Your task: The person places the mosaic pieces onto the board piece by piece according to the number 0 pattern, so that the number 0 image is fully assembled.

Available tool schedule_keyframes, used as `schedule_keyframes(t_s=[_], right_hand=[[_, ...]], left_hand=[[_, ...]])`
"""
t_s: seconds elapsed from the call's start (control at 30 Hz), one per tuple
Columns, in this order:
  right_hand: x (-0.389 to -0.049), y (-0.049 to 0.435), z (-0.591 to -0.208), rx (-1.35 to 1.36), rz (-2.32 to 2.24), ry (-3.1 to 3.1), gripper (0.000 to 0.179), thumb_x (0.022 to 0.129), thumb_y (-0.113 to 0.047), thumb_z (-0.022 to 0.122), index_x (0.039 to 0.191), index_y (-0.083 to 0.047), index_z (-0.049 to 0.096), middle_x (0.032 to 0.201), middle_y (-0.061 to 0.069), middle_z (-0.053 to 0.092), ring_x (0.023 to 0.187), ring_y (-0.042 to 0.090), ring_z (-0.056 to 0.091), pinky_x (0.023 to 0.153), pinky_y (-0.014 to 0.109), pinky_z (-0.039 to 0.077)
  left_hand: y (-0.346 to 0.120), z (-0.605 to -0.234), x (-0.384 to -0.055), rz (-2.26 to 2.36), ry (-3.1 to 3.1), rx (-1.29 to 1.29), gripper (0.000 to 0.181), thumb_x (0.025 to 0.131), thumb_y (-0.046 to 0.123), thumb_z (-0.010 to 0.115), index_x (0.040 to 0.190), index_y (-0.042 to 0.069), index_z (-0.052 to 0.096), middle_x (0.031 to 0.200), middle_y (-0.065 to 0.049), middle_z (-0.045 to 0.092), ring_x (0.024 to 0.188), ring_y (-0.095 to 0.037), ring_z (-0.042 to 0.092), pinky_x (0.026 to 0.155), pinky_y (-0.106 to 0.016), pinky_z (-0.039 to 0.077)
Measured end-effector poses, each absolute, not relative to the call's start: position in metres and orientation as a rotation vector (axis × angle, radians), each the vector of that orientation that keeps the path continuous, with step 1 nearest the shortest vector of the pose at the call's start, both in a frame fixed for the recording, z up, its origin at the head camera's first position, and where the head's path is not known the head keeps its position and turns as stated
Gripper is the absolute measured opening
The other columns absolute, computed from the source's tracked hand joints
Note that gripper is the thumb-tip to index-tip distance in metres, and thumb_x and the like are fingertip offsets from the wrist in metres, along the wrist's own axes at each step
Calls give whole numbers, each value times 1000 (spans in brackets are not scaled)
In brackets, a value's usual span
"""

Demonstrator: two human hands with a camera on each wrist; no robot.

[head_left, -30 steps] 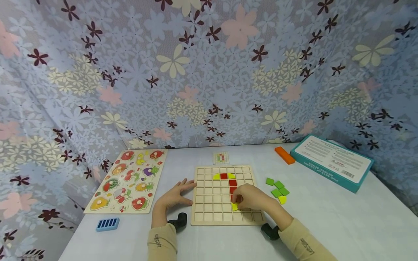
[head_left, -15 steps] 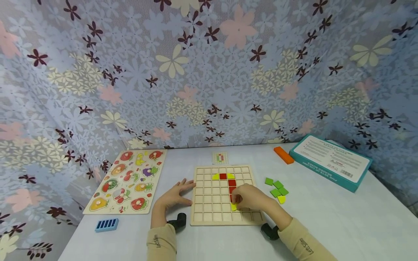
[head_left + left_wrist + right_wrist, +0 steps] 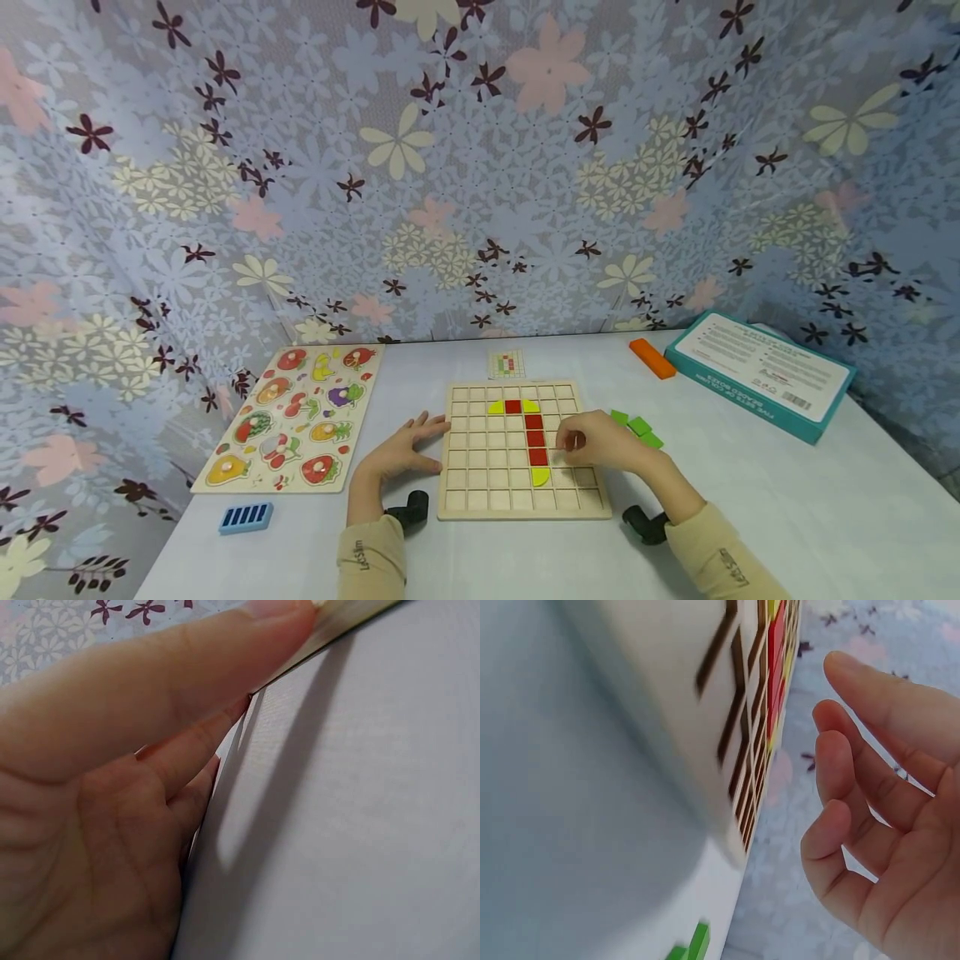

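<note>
A wooden grid board (image 3: 487,500) lies at the middle of the table. In its cells sit red square tiles (image 3: 535,438) in a column, one red tile at the top, and yellow rounded tiles (image 3: 540,477) at the column's foot and beside the top red one. My left hand (image 3: 397,452) rests on the table with fingers spread, fingertips and thumb at the board's left edge. My right hand (image 3: 600,442) hovers over the board's right side, its fingers loosely bent and holding nothing, as the right wrist view shows.
Green square tiles (image 3: 640,426) lie right of the board, partly behind my right hand. A small pattern card (image 3: 507,363) is behind the board. A fruit puzzle (image 3: 300,417) and a blue slotted block (image 3: 246,517) lie left; an orange block (image 3: 652,358) and a teal box (image 3: 757,375) lie right.
My right hand has let go of the yellow tile at the column's foot and lifted up and to the right, uncovering it. My left hand has stayed put.
</note>
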State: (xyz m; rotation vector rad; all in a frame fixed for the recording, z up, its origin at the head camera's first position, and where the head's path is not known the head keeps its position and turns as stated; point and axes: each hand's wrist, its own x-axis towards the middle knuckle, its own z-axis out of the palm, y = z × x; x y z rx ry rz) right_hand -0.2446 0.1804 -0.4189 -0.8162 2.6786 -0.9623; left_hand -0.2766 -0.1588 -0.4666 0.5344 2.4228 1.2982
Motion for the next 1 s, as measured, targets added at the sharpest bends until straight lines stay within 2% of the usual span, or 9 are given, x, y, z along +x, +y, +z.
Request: schedule_keyframes(t_s=[0.7, 1.0], right_hand=[[-264, 230, -432, -423, -1027, 2761, 10, 79, -5, 68, 88, -8, 63, 75, -1, 57, 71, 16, 49, 63, 28, 43], [-271, 243, -433, -419, -1065, 2823, 12, 80, -4, 67, 92, -4, 64, 79, 2, 59, 73, 17, 52, 65, 29, 46]], left_hand=[[-158, -466, -277, 1304, 2425, 509, 73, 67, 12, 79, 134, 10, 50, 147, -9, 35, 141, -36, 4, 111, -57, 0], [-158, -465, -277, 1317, 2410, 489, 73, 67, 11, 79, 134, 11, 50, 147, -7, 35, 141, -34, 3, 111, -56, 0]])
